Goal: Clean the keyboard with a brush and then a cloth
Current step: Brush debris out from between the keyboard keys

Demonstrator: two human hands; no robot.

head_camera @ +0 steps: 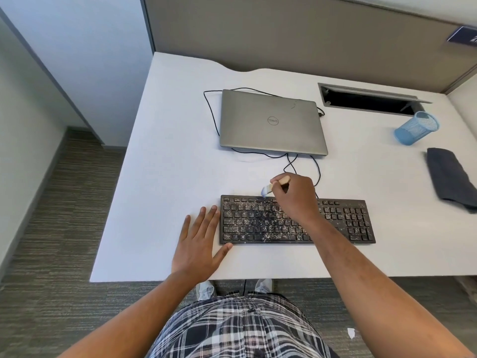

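Reading from left to right, we first meet the left hand (198, 244), whose grip is apart: the fingers lie straight and flat on the white worktop (160, 177), with the thumb and fingertips touching the left end of the keyboard (296, 220), which we take to be a bracing hold. The keyboard lies near the front edge of the worktop, its long axis running left to right and its top row facing away from us, towards the closed laptop (271, 122) behind it. Pale crumbs speckle most of the keys, thickest over the left and middle sections, so we judge that the brushing stage has barely begun. Next comes the right hand (296, 197), its grip clamped on the wooden handle of the brush (273, 187); the brush is tilted, its handle rising up and to the right and its pale bristles pointing down and to the left, meeting the top row of keys just left of centre. Farther right, a blue mesh pen cup (415, 129) stands near the back of the worktop, and the dark cloth (449, 177) lies folded at the right edge, well apart from both hands. We therefore judge that most of the sweeping and the whole of the wiping stage remain.
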